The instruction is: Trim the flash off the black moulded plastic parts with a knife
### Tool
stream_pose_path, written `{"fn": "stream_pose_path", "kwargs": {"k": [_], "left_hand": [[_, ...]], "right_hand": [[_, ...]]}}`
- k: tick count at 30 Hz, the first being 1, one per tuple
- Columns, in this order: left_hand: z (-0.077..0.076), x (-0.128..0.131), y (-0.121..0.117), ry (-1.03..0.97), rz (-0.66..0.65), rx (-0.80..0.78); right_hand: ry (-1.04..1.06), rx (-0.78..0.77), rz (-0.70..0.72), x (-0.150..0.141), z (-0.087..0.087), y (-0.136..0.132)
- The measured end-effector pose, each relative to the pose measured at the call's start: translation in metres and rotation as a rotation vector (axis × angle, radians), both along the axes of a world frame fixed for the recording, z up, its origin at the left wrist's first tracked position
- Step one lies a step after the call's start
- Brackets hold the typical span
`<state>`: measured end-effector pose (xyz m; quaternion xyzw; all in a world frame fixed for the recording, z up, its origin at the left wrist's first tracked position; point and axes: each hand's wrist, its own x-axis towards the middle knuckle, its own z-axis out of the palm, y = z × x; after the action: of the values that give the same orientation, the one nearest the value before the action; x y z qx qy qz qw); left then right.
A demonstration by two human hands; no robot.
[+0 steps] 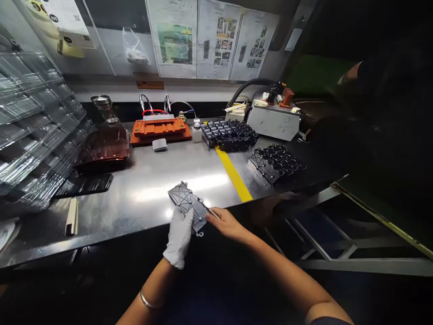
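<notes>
Ribbed metal plate (188,204), dk gray w/ small ring tabs, is tilted in our hands at the bench's front edge, approx mid-view. Our L hand (178,237), in a white glove, is clamped on its near-left side, thumb over the top face. Our R hand (227,223), bare, pinches a slim pale stick (213,212) by the plate's R edge; can't tell if those fingertips touch the plate too. On the steel bench (145,169) beyond, yellow tape (234,174) runs front to back, w/ blk molded parts (230,132) at its far end & a 2nd blk cluster (279,161) to its R. Back L of ctr: orange fixture (160,127), gray block (159,145) in front, white bottle (196,132) just beside. Far L we've a phone (88,184) lying flat.
</notes>
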<state>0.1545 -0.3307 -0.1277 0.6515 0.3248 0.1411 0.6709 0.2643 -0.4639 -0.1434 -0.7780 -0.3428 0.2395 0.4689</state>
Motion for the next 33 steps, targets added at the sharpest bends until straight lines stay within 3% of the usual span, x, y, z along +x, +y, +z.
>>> {"fn": "stream_pose_path", "kwargs": {"k": [3, 9, 18, 33], "left_hand": [[0.008, -0.027, 0.013, 0.04, -0.029, -0.032], [0.004, -0.063, 0.024, 0.082, -0.126, -0.114], [-0.014, -0.066, 0.02, 0.02, -0.075, -0.226], [-0.016, -0.053, 0.04, 0.074, -0.066, -0.219]], "right_hand": [[-0.116, 0.014, 0.116, -0.003, 0.006, 0.006], [-0.413, -0.238, 0.209, 0.025, 0.022, 0.033], [-0.664, -0.528, 0.262, 0.031, 0.024, 0.061], [-0.803, -0.468, 0.387, 0.056, 0.027, 0.081]]}}
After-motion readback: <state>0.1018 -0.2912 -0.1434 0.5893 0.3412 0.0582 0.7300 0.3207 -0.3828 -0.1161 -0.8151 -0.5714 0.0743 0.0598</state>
